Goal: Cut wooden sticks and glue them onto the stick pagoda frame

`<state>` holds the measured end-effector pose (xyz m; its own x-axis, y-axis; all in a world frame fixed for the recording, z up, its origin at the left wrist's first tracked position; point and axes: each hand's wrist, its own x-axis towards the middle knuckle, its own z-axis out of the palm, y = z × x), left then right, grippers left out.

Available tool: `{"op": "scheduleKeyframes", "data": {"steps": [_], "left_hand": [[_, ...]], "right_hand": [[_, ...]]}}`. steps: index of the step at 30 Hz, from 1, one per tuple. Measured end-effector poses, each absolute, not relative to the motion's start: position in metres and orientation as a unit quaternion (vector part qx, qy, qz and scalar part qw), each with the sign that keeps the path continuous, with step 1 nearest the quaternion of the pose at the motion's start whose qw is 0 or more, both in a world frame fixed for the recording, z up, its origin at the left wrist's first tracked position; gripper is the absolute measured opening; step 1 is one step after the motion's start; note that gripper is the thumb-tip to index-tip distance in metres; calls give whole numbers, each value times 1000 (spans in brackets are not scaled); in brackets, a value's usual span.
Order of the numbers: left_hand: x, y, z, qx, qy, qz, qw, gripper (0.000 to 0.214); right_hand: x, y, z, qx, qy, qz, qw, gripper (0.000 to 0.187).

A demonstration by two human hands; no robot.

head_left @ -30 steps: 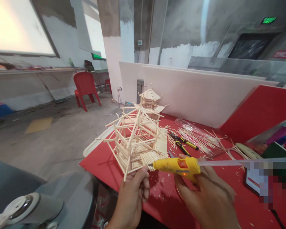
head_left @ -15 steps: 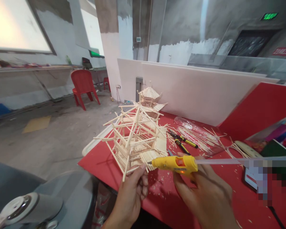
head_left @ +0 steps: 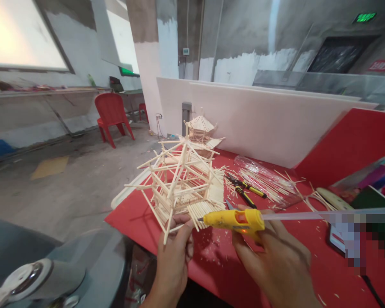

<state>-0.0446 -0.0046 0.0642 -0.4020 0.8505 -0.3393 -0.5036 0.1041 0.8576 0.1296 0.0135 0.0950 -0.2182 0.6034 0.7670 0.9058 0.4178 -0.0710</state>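
My right hand [head_left: 272,252] is wrapped round a yellow hot glue gun [head_left: 234,219], with a long clear glue stick [head_left: 308,215] coming out of its back and a small orange light glowing. The gun's nozzle points left, by the near roof edge of a pavilion model [head_left: 183,179] built of thin wooden sticks. At that near corner my left hand [head_left: 176,252] pinches the model's lower edge, thumb on top. Just beyond its fingertips lies a slatted roof panel [head_left: 200,212]. Whether the nozzle touches the sticks I cannot tell.
A finished-looking stick tower [head_left: 201,128] stands behind the model. Yellow-and-black pliers [head_left: 244,190], loose sticks [head_left: 266,182] and a phone [head_left: 336,239] lie on the red table [head_left: 224,273]. At lower left, a white bottle [head_left: 41,278] rests on a grey stool [head_left: 99,256].
My left hand has shifted slightly left along the model's near edge, with its thumb drawn back a little from the nozzle. The glue gun has stayed almost in place.
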Motion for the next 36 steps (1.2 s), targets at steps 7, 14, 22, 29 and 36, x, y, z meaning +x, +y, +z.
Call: {"op": "scheduleKeyframes", "data": {"steps": [7, 14, 22, 29, 36], "left_hand": [[-43, -3, 65, 172, 530, 652, 514, 30], [-44, -3, 66, 177, 532, 650, 513, 29], [-46, -3, 60, 181, 527, 651, 515, 29], [-46, -3, 62, 183, 529, 658, 504, 29], [-44, -2, 62, 181, 527, 664, 499, 34]], "right_hand": [[131, 13, 93, -513, -754, -185, 367, 25], [132, 14, 90, -515, -752, -183, 368, 24], [131, 15, 89, -510, -759, -173, 366, 20], [130, 14, 90, -507, -756, -180, 373, 21], [131, 14, 87, -507, -756, -169, 378, 22]]}}
